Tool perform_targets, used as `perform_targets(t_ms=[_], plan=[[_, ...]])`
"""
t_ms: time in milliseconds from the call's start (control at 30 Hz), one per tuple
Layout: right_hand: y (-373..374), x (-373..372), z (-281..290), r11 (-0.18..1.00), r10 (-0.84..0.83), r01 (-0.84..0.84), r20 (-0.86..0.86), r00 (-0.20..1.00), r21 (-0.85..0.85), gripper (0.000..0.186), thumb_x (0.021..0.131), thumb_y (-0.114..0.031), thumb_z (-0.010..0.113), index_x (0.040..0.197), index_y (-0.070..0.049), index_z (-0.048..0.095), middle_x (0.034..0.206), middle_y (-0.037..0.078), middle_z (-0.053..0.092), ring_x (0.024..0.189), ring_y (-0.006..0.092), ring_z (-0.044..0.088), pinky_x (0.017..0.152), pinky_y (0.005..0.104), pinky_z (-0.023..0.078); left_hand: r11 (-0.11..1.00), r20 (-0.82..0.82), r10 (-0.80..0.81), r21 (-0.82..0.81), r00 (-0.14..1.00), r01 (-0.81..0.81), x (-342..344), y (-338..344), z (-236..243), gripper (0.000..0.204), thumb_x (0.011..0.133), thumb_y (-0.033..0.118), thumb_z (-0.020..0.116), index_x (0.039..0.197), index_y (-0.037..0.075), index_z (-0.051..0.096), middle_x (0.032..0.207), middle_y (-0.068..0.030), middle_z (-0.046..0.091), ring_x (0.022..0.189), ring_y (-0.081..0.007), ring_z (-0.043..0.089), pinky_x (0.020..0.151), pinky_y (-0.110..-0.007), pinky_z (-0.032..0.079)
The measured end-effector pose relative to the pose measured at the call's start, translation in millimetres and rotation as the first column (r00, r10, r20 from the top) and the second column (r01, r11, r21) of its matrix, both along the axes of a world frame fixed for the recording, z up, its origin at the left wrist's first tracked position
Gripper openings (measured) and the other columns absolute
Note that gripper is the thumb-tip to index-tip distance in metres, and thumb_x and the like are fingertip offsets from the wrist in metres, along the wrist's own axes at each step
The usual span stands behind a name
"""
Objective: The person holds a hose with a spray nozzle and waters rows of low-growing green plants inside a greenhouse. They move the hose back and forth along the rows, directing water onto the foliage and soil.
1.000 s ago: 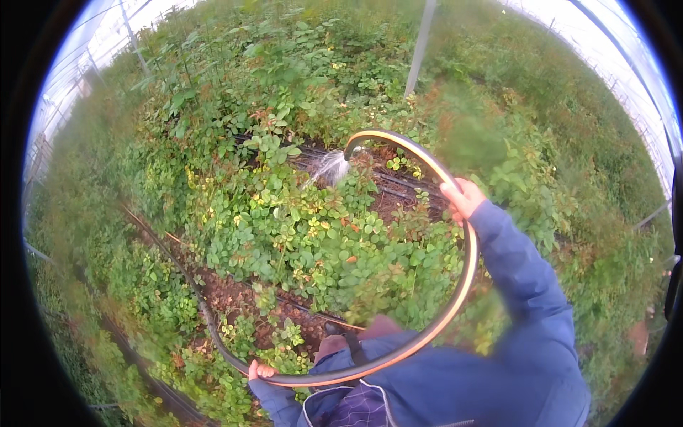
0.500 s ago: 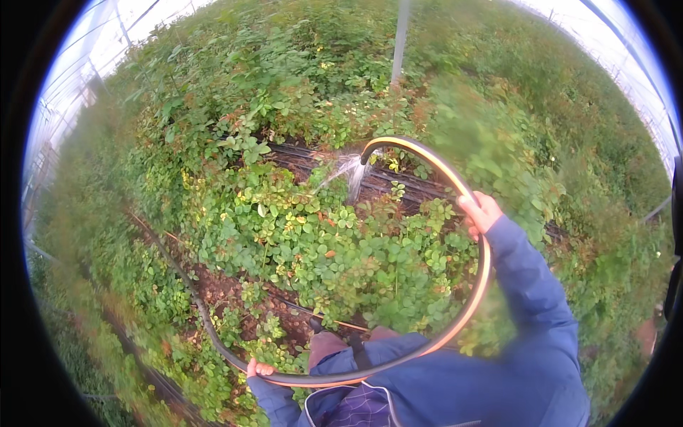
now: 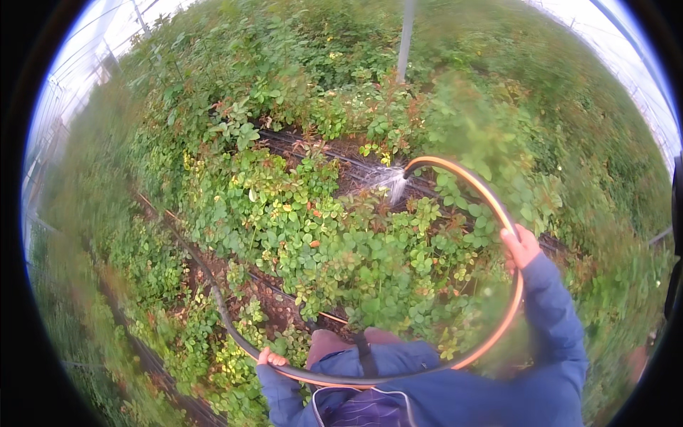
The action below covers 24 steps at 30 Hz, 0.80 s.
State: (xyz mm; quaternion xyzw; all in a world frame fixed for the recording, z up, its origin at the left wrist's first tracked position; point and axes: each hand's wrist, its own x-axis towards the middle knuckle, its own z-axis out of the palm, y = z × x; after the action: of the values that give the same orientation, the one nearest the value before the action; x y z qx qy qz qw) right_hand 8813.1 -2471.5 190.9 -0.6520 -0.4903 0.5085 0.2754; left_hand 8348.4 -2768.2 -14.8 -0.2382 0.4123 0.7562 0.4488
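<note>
A thick black hose with an orange stripe (image 3: 491,343) bends in a wide loop in front of my body. My right hand (image 3: 521,248) is closed round its upper part, at the right of the plants. Beyond that hand the hose arches over, and its open end points down at the bed. Water (image 3: 390,181) pours and splashes from this end onto dark soil between leafy plants. Near my waist, my left hand (image 3: 270,356) grips the lower stretch of the hose, which trails away to the far left over the ground.
Leafy green bushes (image 3: 284,213) surround me on all sides. Thin black pipes (image 3: 292,142) run along the bed's soil. A grey post (image 3: 405,43) rises at the back. Brown ground (image 3: 277,311) with another stretch of hose shows by my legs.
My right hand has moved right and slightly down in view, carrying the hose end with it. The splash now falls further right along the bed. Both hands keep their hold.
</note>
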Motion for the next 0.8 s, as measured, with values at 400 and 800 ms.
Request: perform_targets(t_ms=[400, 800], plan=[[59.4, -55.5, -38.3, 0.997, 0.040, -0.049, -0.165, 0.985, -0.055, 0.027, 0.091, -0.032, 0.054, 0.096, -0.007, 0.047, 0.054, -0.001, 0.039, 0.035, 0.0083, 0.036, 0.032, 0.0246, 0.033, 0.998, 0.105, 0.069, 0.002, 0.992, -0.070, -31.0, 6.3, 4.9, 0.030, 0.088, 0.017, 0.054, 0.063, 0.016, 0.037, 0.051, 0.0063, 0.036, 0.043, -0.0077, 0.037, 0.041, -0.025, 0.038], [222.3, -197.3, -53.9, 0.980, 0.185, -0.195, -0.206, 0.961, -0.028, 0.029, 0.091, -0.035, 0.054, 0.094, -0.007, 0.047, 0.052, 0.001, 0.040, 0.035, 0.0089, 0.037, 0.032, 0.0252, 0.034, 0.956, 0.104, 0.286, -0.090, 0.952, -0.278, -75.8, 69.4, -7.5, 0.028, 0.088, 0.016, 0.054, 0.064, 0.015, 0.039, 0.051, 0.0049, 0.037, 0.042, -0.0086, 0.037, 0.041, -0.024, 0.039]])
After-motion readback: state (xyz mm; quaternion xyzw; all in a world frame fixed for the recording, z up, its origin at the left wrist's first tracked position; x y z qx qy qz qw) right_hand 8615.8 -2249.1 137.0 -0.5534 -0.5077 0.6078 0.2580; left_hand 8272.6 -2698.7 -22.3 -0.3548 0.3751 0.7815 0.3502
